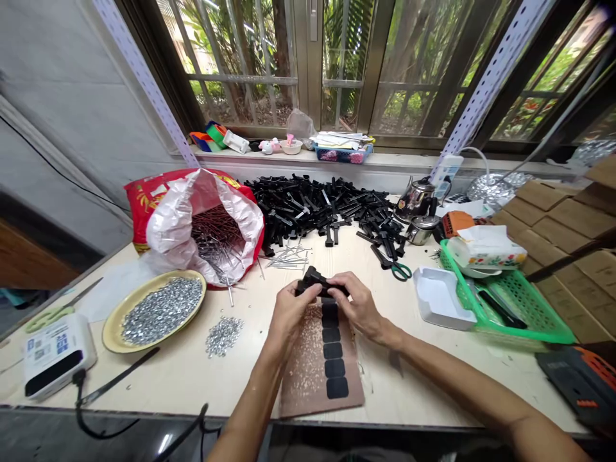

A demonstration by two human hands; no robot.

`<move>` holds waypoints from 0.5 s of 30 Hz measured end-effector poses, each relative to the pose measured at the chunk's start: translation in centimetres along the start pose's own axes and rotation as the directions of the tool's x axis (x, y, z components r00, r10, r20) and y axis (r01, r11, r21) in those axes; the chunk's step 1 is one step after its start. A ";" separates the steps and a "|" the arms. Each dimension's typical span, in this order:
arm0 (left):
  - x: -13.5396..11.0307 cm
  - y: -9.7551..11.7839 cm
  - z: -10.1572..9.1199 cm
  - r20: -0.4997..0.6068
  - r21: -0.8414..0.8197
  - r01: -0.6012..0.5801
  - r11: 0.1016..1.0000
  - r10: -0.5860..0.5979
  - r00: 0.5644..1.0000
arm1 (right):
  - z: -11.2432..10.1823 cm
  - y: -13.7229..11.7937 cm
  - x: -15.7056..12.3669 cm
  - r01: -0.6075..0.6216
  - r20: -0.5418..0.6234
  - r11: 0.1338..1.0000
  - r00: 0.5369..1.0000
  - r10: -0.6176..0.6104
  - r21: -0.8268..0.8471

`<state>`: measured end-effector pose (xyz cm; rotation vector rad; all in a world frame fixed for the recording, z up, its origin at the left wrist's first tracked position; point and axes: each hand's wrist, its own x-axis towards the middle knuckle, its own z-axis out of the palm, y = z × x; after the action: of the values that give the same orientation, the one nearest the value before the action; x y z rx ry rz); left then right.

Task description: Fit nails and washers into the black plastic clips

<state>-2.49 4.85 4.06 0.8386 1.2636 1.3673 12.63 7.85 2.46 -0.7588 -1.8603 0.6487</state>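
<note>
My left hand [290, 308] and my right hand [357, 305] both grip one small black plastic part [315, 280] held just above the table, fingers curled round its ends. Under my hands lies a brown board [308, 372] with a column of black rectangular pads [333, 350] on it. A big heap of black plastic parts [317, 205] lies behind. Loose long nails [289, 258] lie between the heap and my hands.
A red and white bag of nails [206, 224] and a yellow dish of small metal bits [158, 311] sit at the left, with a little pile [224, 333] beside. Scissors [392, 264], a white tray [440, 298], a green basket [510, 301], kettles [418, 200] and cardboard boxes [568, 224] stand right.
</note>
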 end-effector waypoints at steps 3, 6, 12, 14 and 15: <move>0.4 -0.7 0.8 -0.048 -0.399 0.092 0.912 -0.121 0.992 | 1.7 0.1 -0.3 -0.154 -0.115 0.987 0.980 0.159 0.053; 1.1 -1.3 1.6 -0.072 -0.537 0.040 0.842 -0.093 0.993 | 3.0 0.2 0.1 -0.199 -0.100 0.974 0.973 0.210 0.111; 3.1 -1.9 0.3 -0.105 -0.534 0.049 0.844 -0.124 0.987 | 2.2 5.7 5.7 -0.228 0.171 0.952 0.949 0.265 -0.206; 3.5 -2.3 -0.1 -0.100 -0.532 0.056 0.845 -0.128 0.987 | 1.9 8.7 8.5 -0.192 0.137 0.837 0.944 0.300 -0.512; 3.6 -2.5 -0.2 -0.098 -0.519 0.050 0.854 -0.118 0.988 | 2.0 10.0 9.7 -0.148 0.150 0.769 0.941 0.303 -0.623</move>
<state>-2.81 8.03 1.01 0.3209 0.9384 1.6048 9.87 21.51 0.27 -1.3955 -2.2569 0.2827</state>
